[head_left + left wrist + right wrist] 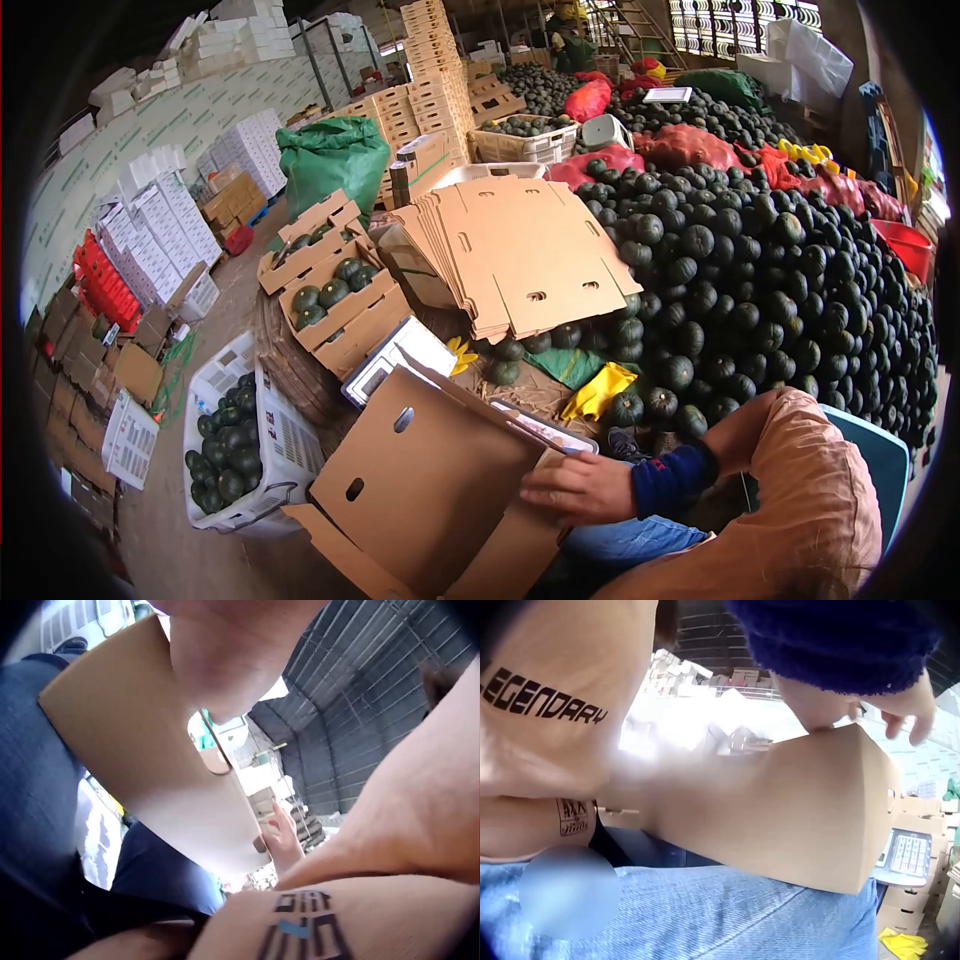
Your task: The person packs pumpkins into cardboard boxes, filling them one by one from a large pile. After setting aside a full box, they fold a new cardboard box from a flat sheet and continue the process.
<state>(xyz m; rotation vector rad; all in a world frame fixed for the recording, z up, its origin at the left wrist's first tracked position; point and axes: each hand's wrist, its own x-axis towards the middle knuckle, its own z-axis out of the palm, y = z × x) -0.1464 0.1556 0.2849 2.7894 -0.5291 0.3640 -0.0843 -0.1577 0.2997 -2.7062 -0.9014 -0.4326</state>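
A brown cardboard box (430, 480) with handle holes stands open in front of the person, tilted over the lap. The right hand (575, 487), below a dark blue cuff, lies over the upper edge of its near right wall. In the right wrist view, the fingers of that hand (904, 716) extend loosely past the box corner (859, 750). The left hand (232, 656) is outside the head view. In the left wrist view it is close up at the edge of a cardboard panel (142, 735), near a handle hole; its fingers are mostly hidden.
Flat cardboard sheets (530, 240) are stacked ahead, beside a large heap of dark green squash (740, 290). A digital scale (400, 360) is behind the box. Packed cartons (340, 300) and a white crate of squash (300, 440) stand left. Yellow gloves (598, 390) lie near the heap.
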